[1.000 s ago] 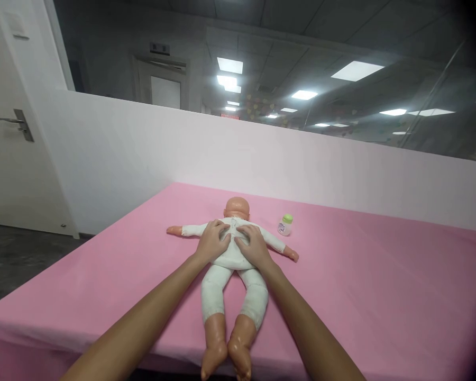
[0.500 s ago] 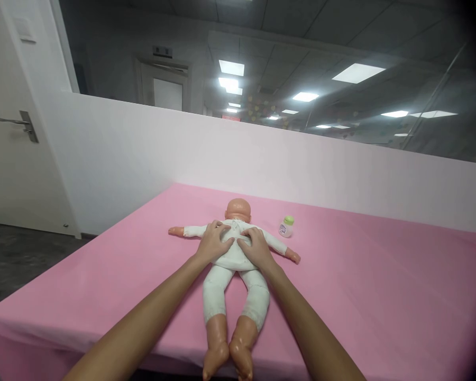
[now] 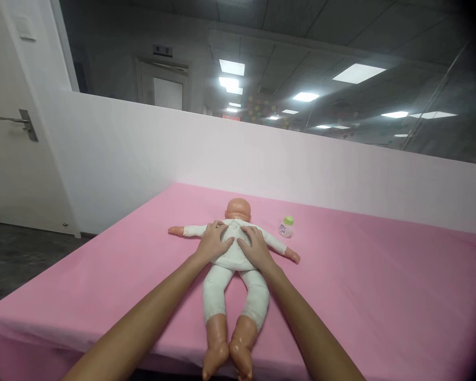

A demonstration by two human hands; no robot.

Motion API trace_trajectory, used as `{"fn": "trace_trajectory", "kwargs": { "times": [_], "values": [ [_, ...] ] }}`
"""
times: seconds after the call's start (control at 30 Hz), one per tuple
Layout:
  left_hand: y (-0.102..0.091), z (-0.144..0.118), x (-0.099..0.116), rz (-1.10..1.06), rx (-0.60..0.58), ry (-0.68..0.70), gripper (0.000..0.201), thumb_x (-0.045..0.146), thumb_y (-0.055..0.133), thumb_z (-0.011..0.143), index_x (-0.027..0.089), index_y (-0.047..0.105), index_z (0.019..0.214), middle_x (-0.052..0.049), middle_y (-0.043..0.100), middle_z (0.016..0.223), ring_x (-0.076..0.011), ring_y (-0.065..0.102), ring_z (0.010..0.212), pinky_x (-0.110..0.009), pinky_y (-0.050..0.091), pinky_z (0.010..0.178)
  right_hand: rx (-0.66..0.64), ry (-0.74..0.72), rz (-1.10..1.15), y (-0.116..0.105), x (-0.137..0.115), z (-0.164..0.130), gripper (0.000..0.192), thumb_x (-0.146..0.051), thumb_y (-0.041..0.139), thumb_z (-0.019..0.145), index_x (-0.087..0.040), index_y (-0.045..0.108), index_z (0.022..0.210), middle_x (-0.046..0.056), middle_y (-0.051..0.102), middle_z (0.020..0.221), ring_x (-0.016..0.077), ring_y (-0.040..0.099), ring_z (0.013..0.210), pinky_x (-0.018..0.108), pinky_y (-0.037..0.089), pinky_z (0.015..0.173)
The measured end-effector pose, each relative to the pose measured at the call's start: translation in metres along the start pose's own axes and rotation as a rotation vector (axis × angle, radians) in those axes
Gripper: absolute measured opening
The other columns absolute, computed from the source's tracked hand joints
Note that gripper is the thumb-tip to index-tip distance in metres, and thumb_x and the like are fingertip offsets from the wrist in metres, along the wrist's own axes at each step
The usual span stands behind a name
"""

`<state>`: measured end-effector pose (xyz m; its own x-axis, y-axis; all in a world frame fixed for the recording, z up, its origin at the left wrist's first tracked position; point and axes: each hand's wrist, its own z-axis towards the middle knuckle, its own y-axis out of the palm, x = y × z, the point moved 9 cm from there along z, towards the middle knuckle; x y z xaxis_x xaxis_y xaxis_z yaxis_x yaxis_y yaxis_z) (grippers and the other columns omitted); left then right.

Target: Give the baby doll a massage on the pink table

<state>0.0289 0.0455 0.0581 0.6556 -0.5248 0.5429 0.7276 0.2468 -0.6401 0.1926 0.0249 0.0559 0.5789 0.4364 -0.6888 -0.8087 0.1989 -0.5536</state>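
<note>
Left grip [image 3: 215,243] and right grip [image 3: 256,248], spread apart, rest on the white-clothed baby doll [image 3: 235,259]; I see little change, so work stays there.

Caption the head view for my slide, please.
Left hand and right hand resting on a doll beside a bottle on pink cloth.

Pink-covered table [image 3: 360,275], doll [image 3: 235,258], green-capped bottle [image 3: 286,228]

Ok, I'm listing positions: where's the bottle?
In the head view, the bottle stands on the pink cloth, right of the doll's head, beyond the arm on that side.
</note>
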Motion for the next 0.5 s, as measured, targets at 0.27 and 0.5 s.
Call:
{"fn": "trace_trajectory", "kwargs": {
  "times": [0.27,0.5],
  "values": [
    [-0.0042,-0.0013,0.0033,-0.008,0.044,-0.003,0.033,0.034,0.068,0.084,0.023,0.066,0.115,-0.009,0.056,0.121,-0.0312,0.054,0.117,-0.052,0.046,0.104,-0.017,0.002,0.033,-0.0001,0.0049,0.0,0.028,-0.037,0.058,0.09,-0.027,0.063,0.115,0.007,0.062,0.122,0.0284,0.055,0.123,0.049,0.041,0.111],
    [0.0033,-0.0005,-0.0006,0.016,-0.027,-0.002,0.052,0.032,0.064,0.088,0.034,0.06,0.139,-0.008,0.05,0.139,-0.0332,0.049,0.125,-0.056,0.041,0.109,-0.028,-0.016,0.039,0.0012,0.0055,0.0001,0.027,-0.035,0.055,0.092,-0.027,0.062,0.117,0.006,0.061,0.125,0.0275,0.053,0.126,0.049,0.039,0.113]
  ]
}}
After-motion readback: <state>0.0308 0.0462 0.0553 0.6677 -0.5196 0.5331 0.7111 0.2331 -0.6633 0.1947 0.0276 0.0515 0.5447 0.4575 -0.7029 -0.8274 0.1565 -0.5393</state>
